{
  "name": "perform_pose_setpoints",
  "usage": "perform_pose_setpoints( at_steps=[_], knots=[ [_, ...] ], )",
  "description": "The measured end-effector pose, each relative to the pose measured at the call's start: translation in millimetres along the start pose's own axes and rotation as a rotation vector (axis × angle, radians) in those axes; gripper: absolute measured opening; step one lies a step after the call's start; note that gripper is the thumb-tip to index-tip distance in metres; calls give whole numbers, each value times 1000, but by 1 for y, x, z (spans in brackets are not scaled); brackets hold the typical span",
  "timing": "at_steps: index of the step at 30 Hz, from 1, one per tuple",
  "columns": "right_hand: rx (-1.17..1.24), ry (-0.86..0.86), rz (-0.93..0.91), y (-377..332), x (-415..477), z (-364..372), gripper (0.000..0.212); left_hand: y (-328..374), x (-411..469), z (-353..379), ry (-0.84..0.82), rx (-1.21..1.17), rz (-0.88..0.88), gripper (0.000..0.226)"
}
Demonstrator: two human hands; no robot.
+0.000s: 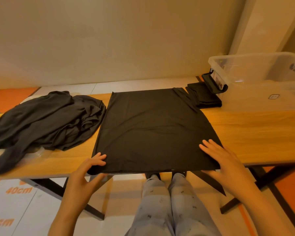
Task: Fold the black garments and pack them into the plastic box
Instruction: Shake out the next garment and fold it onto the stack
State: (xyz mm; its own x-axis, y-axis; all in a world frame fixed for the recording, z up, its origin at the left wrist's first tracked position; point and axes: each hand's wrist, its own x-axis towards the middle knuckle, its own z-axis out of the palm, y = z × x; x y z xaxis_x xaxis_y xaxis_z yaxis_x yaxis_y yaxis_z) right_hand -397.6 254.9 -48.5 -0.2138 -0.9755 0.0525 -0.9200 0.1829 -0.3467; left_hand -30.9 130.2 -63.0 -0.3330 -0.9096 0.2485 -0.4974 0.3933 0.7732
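A black garment (153, 128) lies spread flat in the middle of the wooden table (255, 133), its near edge at the table's front. My left hand (87, 171) pinches the near left corner between thumb and fingers. My right hand (225, 160) rests flat, fingers apart, on the near right corner. A heap of unfolded black garments (46, 120) lies to the left. A small folded black garment (204, 95) sits at the far right beside the clear plastic box (262, 72), which stands open with no clothes visible inside.
The box has a black latch handle (214, 83) facing the folded piece. Crumpled clear plastic (36, 153) lies under the heap at the near left. A wall runs behind the table. My legs (169, 205) are below the front edge.
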Motion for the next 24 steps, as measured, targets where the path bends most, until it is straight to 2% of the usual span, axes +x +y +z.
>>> perform_pose_setpoints(
  at_steps=[6,11,13,15,18,24],
  knots=[
    [261,65,-20,17,-15,-3,65,0,-4,-19,57,-13,-49,26],
    [340,210,77,14,-26,2,51,-6,-14,-23,145,84,-24,51],
    [386,285,99,11,-30,3,51,-8,-17,-20,175,74,-28,54],
    [432,326,125,11,-32,2,52,-8,-18,-19,189,50,-44,51],
    [426,355,180,12,-29,3,40,-6,-15,-22,204,35,-45,40],
    [531,471,220,15,-18,-1,24,-2,-9,-21,263,-9,-80,33]
  ],
)
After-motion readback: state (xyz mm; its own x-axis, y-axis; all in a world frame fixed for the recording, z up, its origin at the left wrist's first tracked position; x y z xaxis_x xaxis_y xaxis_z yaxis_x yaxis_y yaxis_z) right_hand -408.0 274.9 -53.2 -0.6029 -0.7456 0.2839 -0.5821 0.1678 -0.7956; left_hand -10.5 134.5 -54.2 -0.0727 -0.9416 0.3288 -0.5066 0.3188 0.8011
